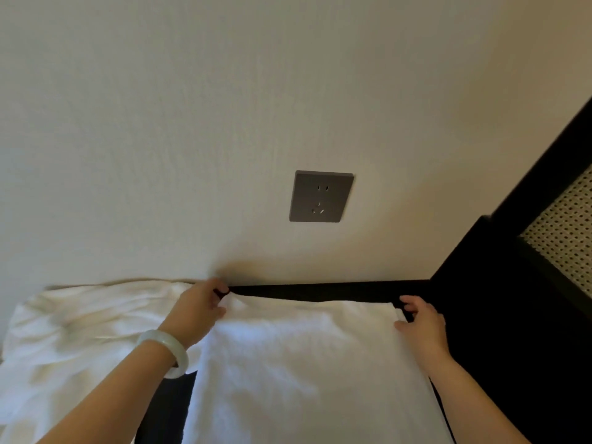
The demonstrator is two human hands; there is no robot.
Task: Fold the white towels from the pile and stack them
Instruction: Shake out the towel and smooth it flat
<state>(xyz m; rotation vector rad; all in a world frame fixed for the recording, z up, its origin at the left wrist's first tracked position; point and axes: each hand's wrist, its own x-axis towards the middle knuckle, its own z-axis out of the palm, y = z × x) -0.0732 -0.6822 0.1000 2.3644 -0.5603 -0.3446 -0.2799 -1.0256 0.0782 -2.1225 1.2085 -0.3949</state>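
Dark table (352, 291), towel (304, 363) corners in hands (198, 310)

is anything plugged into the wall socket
No, the grey wall socket shows its bare slots, with no plug or cable in it.

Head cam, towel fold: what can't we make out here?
Head view only.
Spread towel: near end cut by bottom edge.
Towel pile: count unclear, folds merge; left edge crops it.
Left hand, right hand: fingertips curl out of sight at the towel's corners.
Folded stack: none in frame.
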